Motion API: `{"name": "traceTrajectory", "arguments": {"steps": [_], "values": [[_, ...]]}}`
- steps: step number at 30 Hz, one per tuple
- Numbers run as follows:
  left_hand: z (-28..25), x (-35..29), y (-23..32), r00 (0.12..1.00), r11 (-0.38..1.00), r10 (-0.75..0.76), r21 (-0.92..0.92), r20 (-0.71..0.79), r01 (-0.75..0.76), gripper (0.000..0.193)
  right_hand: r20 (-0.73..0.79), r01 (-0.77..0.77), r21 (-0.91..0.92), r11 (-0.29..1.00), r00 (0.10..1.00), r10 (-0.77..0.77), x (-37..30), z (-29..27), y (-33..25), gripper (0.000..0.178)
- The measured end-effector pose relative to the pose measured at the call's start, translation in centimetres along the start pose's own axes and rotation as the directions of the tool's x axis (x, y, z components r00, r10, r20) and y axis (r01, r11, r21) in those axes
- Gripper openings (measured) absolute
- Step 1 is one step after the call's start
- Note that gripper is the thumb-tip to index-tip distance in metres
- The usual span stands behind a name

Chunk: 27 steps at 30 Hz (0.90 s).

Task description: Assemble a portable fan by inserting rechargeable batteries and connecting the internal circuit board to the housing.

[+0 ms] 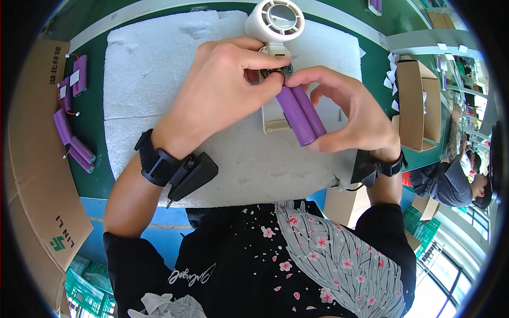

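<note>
A cream handheld fan (274,112) lies on a white foam board, its round head away from me and its handle shell opened. A small green circuit board (287,69) shows at the neck of the handle. My left hand (222,79) reaches over the fan, thumb and index finger pinching around the red and black wires (281,78) beside the board. My right hand (355,111) grips a purple two-cell battery pack (302,114), held at a slant over the open handle. Its index fingertip meets the pack's wired end, near my left thumb. My fingers partly hide the wire joint.
The foam board (143,79) rests on a green table. Several purple battery packs (79,74) with wires lie at the left, beside a large cardboard box (37,159). An open carton (416,106) and white paper pieces (391,77) are at the right. Another person (450,183) sits farther right.
</note>
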<state>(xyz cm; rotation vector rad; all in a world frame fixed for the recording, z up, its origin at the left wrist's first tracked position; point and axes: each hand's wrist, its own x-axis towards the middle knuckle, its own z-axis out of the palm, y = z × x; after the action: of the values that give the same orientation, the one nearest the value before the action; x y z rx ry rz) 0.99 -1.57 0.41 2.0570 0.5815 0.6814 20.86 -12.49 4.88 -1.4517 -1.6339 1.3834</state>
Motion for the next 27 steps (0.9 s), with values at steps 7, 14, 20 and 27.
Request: {"name": "traceTrajectory", "arguments": {"steps": [7,14,20,27], "values": [[-0.9,0.0,0.0,0.995,0.999,-0.014,0.05,0.101,0.009,0.029,-0.191,0.02,-0.34,0.94,0.978,-0.09,0.1,3.4,0.0,0.068],[-1.4,0.2,0.1,0.99,0.997,0.01,0.073,0.139,-0.021,0.029,-0.227,0.183,-0.542,0.82,0.908,-0.353,0.3,4.2,0.2,0.063],[-1.2,0.1,-0.1,0.993,0.995,0.049,0.077,0.105,-0.057,0.028,-0.262,0.154,-0.594,0.79,0.891,-0.371,-0.3,4.8,-0.1,0.05],[-0.7,0.3,-0.3,0.998,1.0,0.005,0.007,0.059,-0.005,0.026,-0.24,0.166,-0.694,0.701,0.864,-0.442,-0.2,4.8,0.1,0.039]]}}
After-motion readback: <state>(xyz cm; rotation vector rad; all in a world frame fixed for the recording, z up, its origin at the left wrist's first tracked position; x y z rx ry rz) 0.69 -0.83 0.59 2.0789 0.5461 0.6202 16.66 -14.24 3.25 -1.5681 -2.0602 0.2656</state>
